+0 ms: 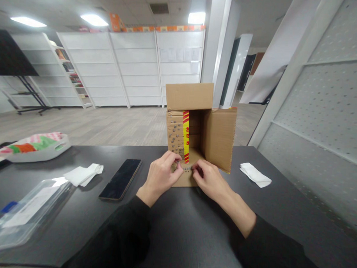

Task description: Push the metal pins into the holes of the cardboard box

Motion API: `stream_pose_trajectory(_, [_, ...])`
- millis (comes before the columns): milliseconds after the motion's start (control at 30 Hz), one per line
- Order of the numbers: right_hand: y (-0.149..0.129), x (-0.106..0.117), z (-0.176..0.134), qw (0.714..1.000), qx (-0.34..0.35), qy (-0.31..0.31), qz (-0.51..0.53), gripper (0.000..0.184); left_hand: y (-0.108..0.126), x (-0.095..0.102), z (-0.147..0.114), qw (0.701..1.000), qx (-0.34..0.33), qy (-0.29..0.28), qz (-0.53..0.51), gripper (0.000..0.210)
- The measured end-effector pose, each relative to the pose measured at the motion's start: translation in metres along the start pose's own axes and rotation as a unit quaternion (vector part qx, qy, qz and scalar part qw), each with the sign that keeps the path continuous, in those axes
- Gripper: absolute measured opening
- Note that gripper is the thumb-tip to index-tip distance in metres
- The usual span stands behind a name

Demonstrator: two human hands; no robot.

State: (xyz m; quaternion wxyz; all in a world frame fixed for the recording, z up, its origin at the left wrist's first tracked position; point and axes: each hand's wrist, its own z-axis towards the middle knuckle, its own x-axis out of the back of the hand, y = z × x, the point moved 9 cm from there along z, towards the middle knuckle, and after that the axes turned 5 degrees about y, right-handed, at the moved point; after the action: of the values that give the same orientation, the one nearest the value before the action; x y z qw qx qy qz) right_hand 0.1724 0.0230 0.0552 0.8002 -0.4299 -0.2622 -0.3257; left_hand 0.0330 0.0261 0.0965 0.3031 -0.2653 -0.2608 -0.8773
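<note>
A cardboard box (189, 97) stands on its side on the dark table, its opening facing me and its flaps spread up, right and down. Many small grey metal pieces dot its left flap (174, 134), beside a yellow and red tape strip (186, 136). A short row of similar small pieces (188, 169) lies along the bottom flap (184, 182). At the left end of that row, my left hand (162, 172) has thumb and forefinger pinched together. My right hand (209, 176) is closed at the right end, fingers curled. Whatever either holds is too small or hidden to tell.
Left of the hands lie a black phone (120, 179), folded white tissue (83, 174) and a clear plastic case (32, 211). A white basket (37, 154) with colourful cloth sits farther back. Another tissue (255, 175) is at right, near a perforated panel (322, 127).
</note>
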Motion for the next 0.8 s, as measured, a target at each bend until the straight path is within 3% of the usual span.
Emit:
stream_pose_trajectory(300, [0.0001,0.0,-0.0001,1.0,0.003,0.004,0.003,0.011,-0.0012,0.0027,0.0005,1.0,0.002,0.019,-0.005,0.011])
stream_pose_trajectory(800, [-0.0001,0.0005,-0.0001,1.0,0.003,0.005,0.005,0.011,-0.0036,-0.0011,0.0007,1.0,0.02,-0.008,0.008,0.01])
